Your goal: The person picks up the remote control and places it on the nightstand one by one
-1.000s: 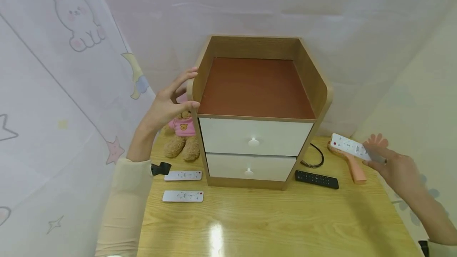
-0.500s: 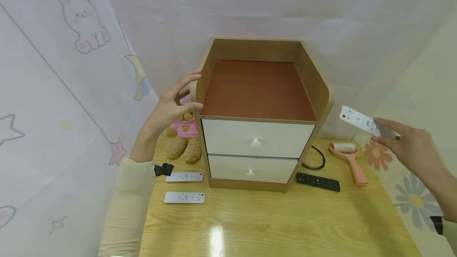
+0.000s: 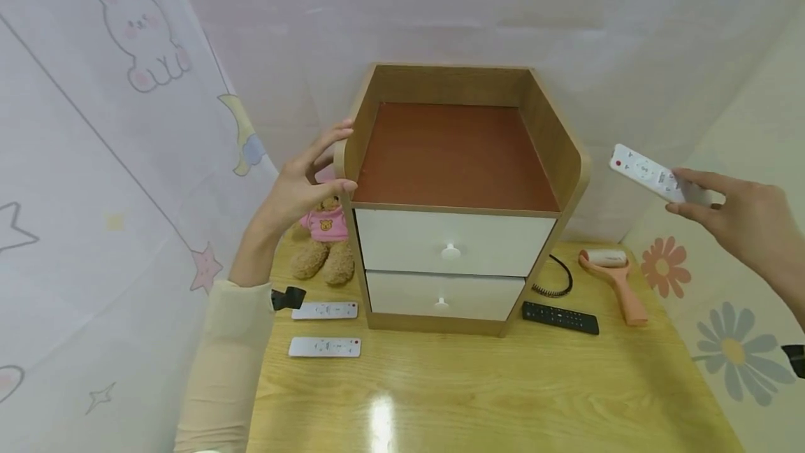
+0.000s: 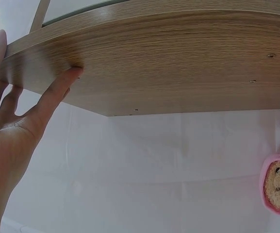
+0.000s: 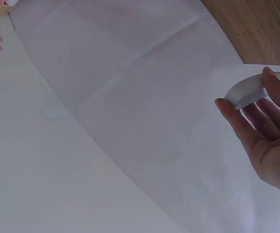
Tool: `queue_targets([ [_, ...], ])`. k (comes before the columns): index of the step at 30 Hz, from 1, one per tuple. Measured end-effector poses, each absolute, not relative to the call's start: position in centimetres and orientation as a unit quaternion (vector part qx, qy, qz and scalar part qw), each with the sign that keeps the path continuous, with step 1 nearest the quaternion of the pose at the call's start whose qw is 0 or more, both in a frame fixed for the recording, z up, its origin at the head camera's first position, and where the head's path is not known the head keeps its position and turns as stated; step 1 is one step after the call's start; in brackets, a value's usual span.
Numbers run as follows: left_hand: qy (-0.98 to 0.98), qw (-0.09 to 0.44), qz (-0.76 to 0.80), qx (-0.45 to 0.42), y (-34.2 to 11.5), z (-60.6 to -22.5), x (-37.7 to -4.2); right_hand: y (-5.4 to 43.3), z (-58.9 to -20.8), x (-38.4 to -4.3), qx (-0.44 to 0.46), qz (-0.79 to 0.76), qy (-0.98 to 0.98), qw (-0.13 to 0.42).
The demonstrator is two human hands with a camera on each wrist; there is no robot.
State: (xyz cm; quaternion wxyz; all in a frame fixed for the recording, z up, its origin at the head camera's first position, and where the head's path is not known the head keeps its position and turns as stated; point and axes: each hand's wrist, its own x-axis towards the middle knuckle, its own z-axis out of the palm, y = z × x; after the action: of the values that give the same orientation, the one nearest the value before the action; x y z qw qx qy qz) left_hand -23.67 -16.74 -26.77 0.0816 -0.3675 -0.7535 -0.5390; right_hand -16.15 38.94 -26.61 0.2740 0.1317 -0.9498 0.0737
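Observation:
My right hand [image 3: 748, 212] pinches a white remote control [image 3: 643, 169] between thumb and fingers, raised to the right of the cabinet, buttons facing up. In the right wrist view the same remote [image 5: 249, 91] shows its pale edge. My left hand [image 3: 298, 184] grips the left side panel of a small wooden drawer cabinet [image 3: 455, 205], its thumb and fingertips at the panel's curved edge. The left wrist view has a fingertip against that wooden panel [image 4: 178, 63]. Both white drawers [image 3: 402, 240] are pushed in, and the brown top surface [image 3: 455, 152] is bare.
Two white remotes [image 3: 325, 347] lie at front left, below a teddy bear [image 3: 325, 226] in a pink shirt. Right of the cabinet are a black remote [image 3: 560, 317], a black coiled cord [image 3: 553, 291] and an orange-handled lint roller [image 3: 619, 285]. Printed curtains surround the wooden table [image 3: 478, 390].
My right hand has lifted the white remote up and to the right, away from over the lint roller. The left hand has stayed on the cabinet's side panel.

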Motion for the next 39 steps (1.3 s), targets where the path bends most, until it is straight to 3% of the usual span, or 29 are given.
queue_targets([
  [10, -0.747, 0.073, -0.547, -0.371, -16.7, -26.5, -23.8, 37.3, -22.2, -18.1, 0.143, 0.048, -0.95, 0.272],
  [19, -0.732, 0.079, -0.559, -0.381, -16.9, -26.6, -24.0, 35.2, -18.7, -20.9, 0.152, 0.031, -0.96, 0.231],
  [26, -0.73, 0.085, -0.561, -0.38, -16.8, -26.4, -24.2, 33.5, -17.0, -22.8, 0.151, 0.021, -0.97, 0.188],
  [39, -0.722, 0.091, -0.567, -0.386, -16.9, -26.8, -24.2, 29.1, -14.4, -25.7, 0.207, -0.004, -0.966, 0.157],
])
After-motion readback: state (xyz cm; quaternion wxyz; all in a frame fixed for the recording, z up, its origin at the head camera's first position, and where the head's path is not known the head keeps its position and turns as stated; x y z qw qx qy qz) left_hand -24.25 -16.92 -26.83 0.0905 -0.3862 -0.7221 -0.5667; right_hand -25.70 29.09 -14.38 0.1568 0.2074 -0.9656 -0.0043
